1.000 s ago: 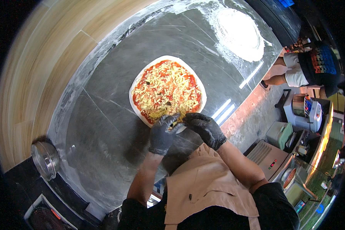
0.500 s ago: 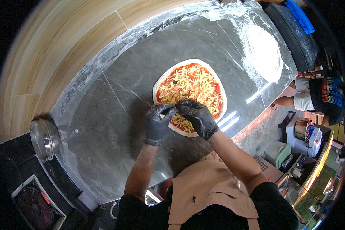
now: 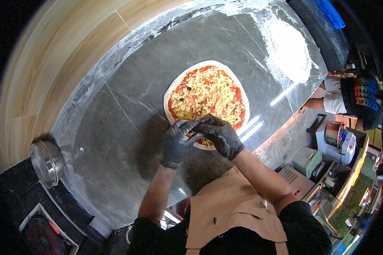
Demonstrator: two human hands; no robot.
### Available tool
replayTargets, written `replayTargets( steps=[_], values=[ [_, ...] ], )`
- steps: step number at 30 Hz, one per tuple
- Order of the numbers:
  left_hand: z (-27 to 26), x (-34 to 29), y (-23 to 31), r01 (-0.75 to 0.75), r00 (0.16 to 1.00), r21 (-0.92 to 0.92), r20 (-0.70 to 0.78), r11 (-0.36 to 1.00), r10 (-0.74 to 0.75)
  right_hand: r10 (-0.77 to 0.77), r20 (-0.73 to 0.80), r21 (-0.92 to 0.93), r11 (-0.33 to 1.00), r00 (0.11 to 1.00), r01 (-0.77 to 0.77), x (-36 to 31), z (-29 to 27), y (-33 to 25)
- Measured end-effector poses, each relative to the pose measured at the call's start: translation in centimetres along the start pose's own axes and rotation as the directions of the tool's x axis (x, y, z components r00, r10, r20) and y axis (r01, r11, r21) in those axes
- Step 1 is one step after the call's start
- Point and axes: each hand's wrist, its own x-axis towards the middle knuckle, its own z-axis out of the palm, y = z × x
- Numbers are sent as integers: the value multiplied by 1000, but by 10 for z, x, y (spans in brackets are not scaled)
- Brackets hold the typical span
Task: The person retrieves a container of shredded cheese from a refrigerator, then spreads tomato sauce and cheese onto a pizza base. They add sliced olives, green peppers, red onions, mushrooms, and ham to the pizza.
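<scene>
The grey counter bears the pizza near its middle, white powder beyond to the right. Over the pizza's near edge, left hand and right hand meet, gloved fingers curled nearly closed; whether they pinch anything, I cannot tell. Dark bits dot the pizza.

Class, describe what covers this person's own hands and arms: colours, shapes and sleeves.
The left hand and right hand each wear a thin, slightly shiny black glove, wrinkled toward the cuff. Both forearms are bare below short black fabric sleeves.
</scene>
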Motion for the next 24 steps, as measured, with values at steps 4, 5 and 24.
replayTargets(
  steps=[4, 5, 24],
  values=[
    [9, -15, -1, -31, 994, -15, -109, 999, 29, 38, -110, -98, 994, 993, -49, -5, 1, 14],
    [10, -16, -4, -63, 992, -42, -109, 997, 58, -47, -79, -249, 968, 996, 26, -6, 0, 17],
    [-5, -5, -19, 243, 970, 49, -6, 969, -243, 116, -227, 58, 993, 967, -106, -31, -27, 35]
  ],
)
